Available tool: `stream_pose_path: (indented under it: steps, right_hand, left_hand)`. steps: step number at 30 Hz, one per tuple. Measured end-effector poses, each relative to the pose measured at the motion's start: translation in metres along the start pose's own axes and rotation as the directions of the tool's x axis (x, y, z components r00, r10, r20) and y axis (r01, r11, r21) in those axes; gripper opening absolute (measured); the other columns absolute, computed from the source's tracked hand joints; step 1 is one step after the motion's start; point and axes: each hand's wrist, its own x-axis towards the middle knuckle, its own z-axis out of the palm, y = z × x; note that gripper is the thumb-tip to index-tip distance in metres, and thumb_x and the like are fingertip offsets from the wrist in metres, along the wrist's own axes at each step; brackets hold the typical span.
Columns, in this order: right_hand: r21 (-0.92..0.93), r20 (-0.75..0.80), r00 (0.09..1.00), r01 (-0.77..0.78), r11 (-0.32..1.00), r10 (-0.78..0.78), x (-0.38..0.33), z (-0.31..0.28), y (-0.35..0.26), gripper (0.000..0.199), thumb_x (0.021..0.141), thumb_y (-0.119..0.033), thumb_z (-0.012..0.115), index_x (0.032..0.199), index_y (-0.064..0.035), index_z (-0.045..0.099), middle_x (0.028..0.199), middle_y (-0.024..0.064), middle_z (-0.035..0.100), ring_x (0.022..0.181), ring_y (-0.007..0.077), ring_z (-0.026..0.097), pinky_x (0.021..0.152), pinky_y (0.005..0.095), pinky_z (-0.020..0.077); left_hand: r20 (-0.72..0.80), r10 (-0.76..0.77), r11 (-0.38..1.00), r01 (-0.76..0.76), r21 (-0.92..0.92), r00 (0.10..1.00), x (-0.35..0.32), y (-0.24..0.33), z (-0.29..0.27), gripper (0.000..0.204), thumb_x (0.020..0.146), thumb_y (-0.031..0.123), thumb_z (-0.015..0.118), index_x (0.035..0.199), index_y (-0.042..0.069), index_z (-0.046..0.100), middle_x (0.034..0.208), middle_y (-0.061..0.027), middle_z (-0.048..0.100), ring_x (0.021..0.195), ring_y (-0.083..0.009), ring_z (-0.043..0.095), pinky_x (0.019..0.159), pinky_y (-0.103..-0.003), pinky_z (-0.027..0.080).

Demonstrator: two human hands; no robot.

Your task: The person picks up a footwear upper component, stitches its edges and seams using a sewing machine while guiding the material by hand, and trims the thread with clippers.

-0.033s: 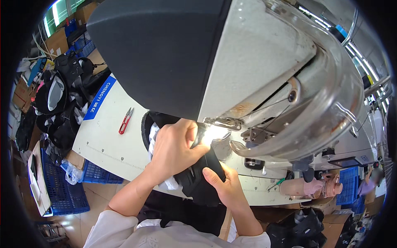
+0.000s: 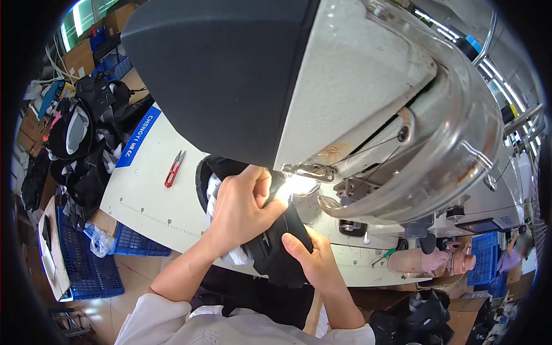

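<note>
A black fabric piece (image 2: 275, 257), perhaps part of a bag, lies at the front of the sewing machine (image 2: 351, 92), with white material (image 2: 234, 256) showing along its left side. My left hand (image 2: 241, 201) is closed on its upper part, thumb and fingers pinching beside the brightly lit needle area. Lower down, my right hand (image 2: 315, 256) grips the right edge, thumb on top and fingers underneath. Glare and the machine head hide the needle and whatever lies right under it. Red-handled thread snips (image 2: 173, 170) rest on the white table to the left of my hands.
A clear curved guard (image 2: 460, 167) arches over the machine's right side. On the table (image 2: 144, 195) at right stands a pink bottle (image 2: 420, 261). Black bags (image 2: 86, 132) are heaped at left, above blue crates (image 2: 92, 264). More black pieces (image 2: 414, 316) lie low at right.
</note>
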Motion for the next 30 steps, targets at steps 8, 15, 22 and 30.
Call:
stream_pose_path:
  steps: [8,15,22,30]
  right_hand:
    - [0.038,0.017,0.997,-0.081,0.996,0.081,0.004,-0.008,0.002,0.037,0.096,-0.033,0.067,0.079,-0.0010,0.065,0.070,-0.0048,0.057,0.063,0.0042,0.048,0.056,0.0214,0.0409]
    - [0.014,-0.003,0.993,-0.122,0.992,0.122,0.005,-0.002,0.002,0.036,0.098,-0.032,0.062,0.107,0.0025,0.062,0.088,0.0030,0.064,0.073,0.0063,0.058,0.064,0.0214,0.0485]
    - [0.062,-0.051,0.998,-0.041,0.997,0.044,0.002,0.015,0.005,0.033,0.102,-0.032,0.056,0.099,0.0003,0.060,0.082,0.0024,0.062,0.067,0.0062,0.057,0.059,0.0210,0.0464]
    - [0.099,-0.061,0.996,-0.054,0.994,0.061,0.009,0.014,0.008,0.033,0.103,-0.032,0.053,0.097,0.0005,0.060,0.081,0.0022,0.062,0.066,0.0059,0.058,0.057,0.0211,0.0470]
  left_hand:
    - [-0.072,-0.148,0.897,0.103,-0.431,0.986,-0.009,-0.010,0.016,0.020,0.075,-0.003,0.061,0.086,0.003,0.045,0.065,0.0029,0.035,0.058,-0.0059,0.031,0.051,-0.025,0.027]
    - [-0.035,-0.139,0.912,0.115,-0.393,0.990,0.006,-0.011,0.006,0.020,0.075,-0.001,0.061,0.091,0.003,0.049,0.067,-0.0024,0.038,0.058,-0.0129,0.036,0.055,-0.030,0.033]
    - [-0.100,0.044,0.960,-0.069,-0.271,0.994,0.016,-0.039,0.016,0.023,0.077,-0.002,0.063,0.098,0.002,0.054,0.075,-0.0032,0.045,0.066,-0.0138,0.042,0.059,-0.031,0.035]
    - [-0.007,0.134,0.932,-0.128,-0.340,0.991,0.024,-0.054,0.019,0.019,0.082,-0.004,0.059,0.100,-0.001,0.056,0.083,-0.0070,0.051,0.073,-0.0158,0.048,0.062,-0.032,0.040]
